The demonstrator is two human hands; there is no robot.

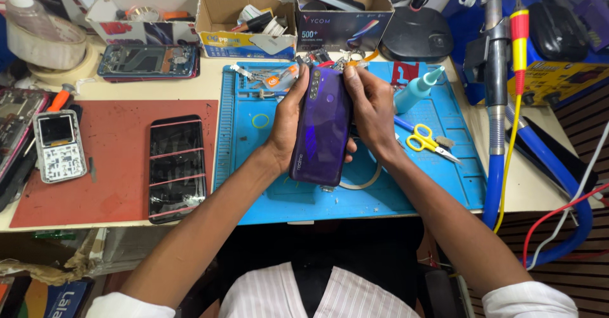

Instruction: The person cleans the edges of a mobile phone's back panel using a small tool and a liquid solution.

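Observation:
A purple smartphone [320,131] is held back side up above a blue work mat [438,185], its camera strip toward the far end. My left hand [287,122] grips its left edge, fingers wrapped underneath. My right hand [371,105] presses on the phone's upper right edge with thumb and fingers. Both hands hold the phone just above the mat.
A black phone screen [177,167] lies on a red mat [111,165] beside an opened small phone [58,145]. Yellow scissors [426,141], a blue squeeze bottle [415,89], cardboard boxes [244,23] of parts and a hot-air tool stand [498,51] surround the blue mat.

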